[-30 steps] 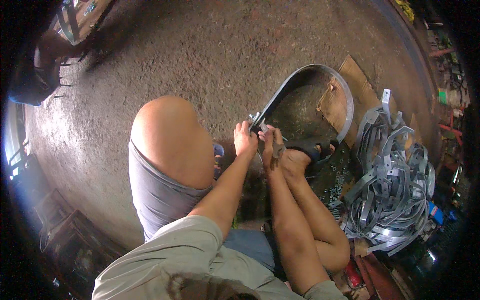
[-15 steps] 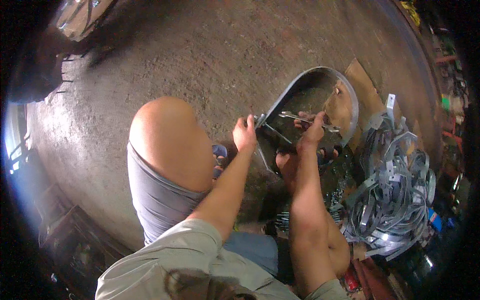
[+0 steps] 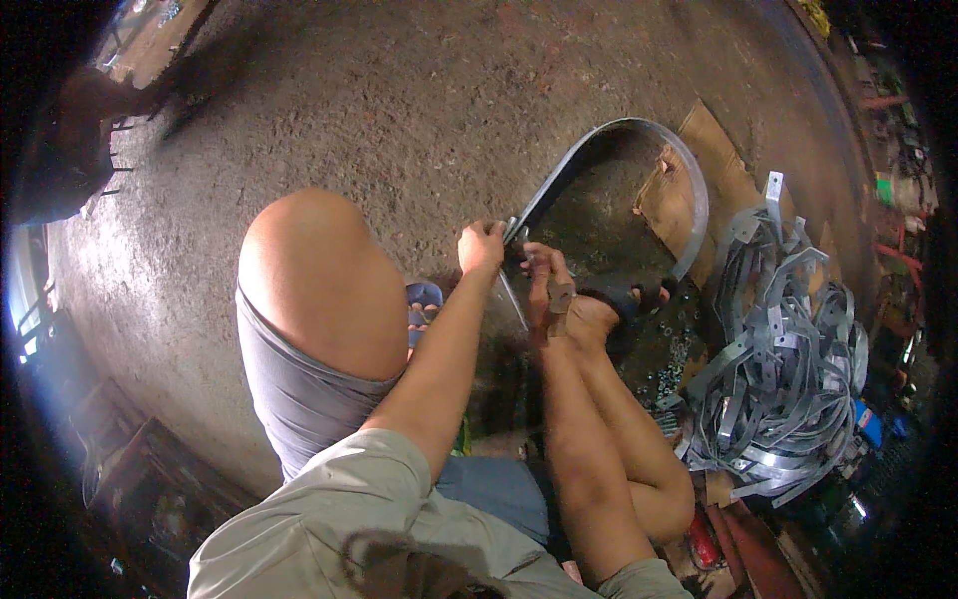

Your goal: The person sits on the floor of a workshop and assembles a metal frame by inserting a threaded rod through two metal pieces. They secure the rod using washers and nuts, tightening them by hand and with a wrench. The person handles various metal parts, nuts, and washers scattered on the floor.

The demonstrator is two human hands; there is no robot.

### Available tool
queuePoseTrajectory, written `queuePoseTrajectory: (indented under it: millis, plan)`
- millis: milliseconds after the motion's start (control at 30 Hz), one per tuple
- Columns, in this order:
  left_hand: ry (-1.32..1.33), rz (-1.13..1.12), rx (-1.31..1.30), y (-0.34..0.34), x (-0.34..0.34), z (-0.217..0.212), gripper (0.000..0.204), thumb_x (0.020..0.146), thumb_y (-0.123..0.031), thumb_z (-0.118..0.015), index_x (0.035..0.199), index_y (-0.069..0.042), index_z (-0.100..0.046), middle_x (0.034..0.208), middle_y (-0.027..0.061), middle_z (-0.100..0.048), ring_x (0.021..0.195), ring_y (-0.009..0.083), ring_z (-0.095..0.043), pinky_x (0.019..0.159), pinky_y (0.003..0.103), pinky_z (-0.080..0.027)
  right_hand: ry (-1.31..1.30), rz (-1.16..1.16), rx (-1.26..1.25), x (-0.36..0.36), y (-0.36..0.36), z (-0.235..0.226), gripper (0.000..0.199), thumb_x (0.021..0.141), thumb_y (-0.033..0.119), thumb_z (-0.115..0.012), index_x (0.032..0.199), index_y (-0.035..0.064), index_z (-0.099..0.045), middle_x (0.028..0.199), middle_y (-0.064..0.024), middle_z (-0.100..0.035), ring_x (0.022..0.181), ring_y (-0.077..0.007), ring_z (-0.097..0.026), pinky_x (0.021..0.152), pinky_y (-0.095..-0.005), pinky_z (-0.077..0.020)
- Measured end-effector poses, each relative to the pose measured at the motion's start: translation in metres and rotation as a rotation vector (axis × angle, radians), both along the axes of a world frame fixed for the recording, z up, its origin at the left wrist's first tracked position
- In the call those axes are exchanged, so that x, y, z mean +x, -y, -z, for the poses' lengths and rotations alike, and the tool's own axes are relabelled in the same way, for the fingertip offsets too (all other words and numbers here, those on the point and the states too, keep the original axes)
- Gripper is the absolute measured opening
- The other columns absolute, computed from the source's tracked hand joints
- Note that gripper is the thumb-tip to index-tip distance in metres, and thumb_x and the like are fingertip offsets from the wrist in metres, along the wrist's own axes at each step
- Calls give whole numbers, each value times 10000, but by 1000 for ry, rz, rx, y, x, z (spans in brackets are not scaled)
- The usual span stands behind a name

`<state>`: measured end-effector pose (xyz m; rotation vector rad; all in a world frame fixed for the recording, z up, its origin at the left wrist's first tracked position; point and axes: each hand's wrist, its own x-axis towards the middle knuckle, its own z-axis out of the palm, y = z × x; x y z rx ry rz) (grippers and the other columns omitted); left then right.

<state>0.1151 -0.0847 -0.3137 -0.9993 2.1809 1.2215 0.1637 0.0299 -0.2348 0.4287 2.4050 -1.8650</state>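
A long grey metal band (image 3: 698,195) curves in a wide loop above the floor, its ends meeting near my hands. My left hand (image 3: 481,248) is closed on the band where the ends come together. My right hand (image 3: 547,272) is wrapped round a wrench, just right of that joint. One end of the wrench (image 3: 561,299) shows below my fingers, and its other end lies close to the joint. A thin metal strip (image 3: 514,301) slants down between my hands. Whatever fastener sits at the joint is too small to make out.
Several bent metal brackets (image 3: 773,349) are heaped at the right. Small loose metal pieces (image 3: 671,361) lie on the floor by my foot. Cardboard (image 3: 714,165) lies under the loop's far side. A red object (image 3: 703,544) stands at the lower right.
My right hand has moved left and nearer, bringing the wrench from inside the loop to the joint and turning it upright. My left hand stays at the joint.
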Motion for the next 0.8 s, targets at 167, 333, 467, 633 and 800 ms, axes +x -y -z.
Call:
queuePoseTrajectory:
  millis: [167,333,467,633,800]
  plan:
    - [-251,-50,-110,-16,43,3,335,948,-345,-597,1006,-17,-631,973,217,-655,953,403,-628,841,486,-481,49,-27,3,-17,-8,28,408,1047,367,-456,1005,8,-645,985,-135,-688,761,-184,-648,672,-321,-521]
    - [-275,-59,-76,-10,52,-5,476,937,-448,-601,1030,18,-580,981,248,-645,949,443,-616,843,495,-485,218,825,-486,-84,-55,16,557,1020,537,-428,910,22,-612,758,-113,-684,485,-183,-577,430,-283,-439]
    - [-237,-54,-100,-8,45,-9,383,927,-362,-631,1078,-13,-588,1014,213,-627,983,401,-613,843,478,-487,291,572,-170,-98,-91,6,507,988,526,-517,953,23,-568,707,-99,-659,476,-176,-571,426,-286,-435]
    - [-395,-321,-213,-31,13,-51,358,913,-246,-641,1187,-29,-564,1194,194,-580,1048,377,-605,913,454,-478,69,458,534,-95,-95,29,408,871,244,-741,1109,-16,-535,995,-184,-621,851,-317,-621,748,-410,-498]
    - [-643,171,197,-31,-89,-209,315,884,-213,-642,1099,16,-634,1018,215,-695,982,328,-683,874,410,-523,45,100,310,-62,-29,35,312,780,62,-750,1059,49,-612,1021,-144,-629,887,-306,-630,775,-405,-522]
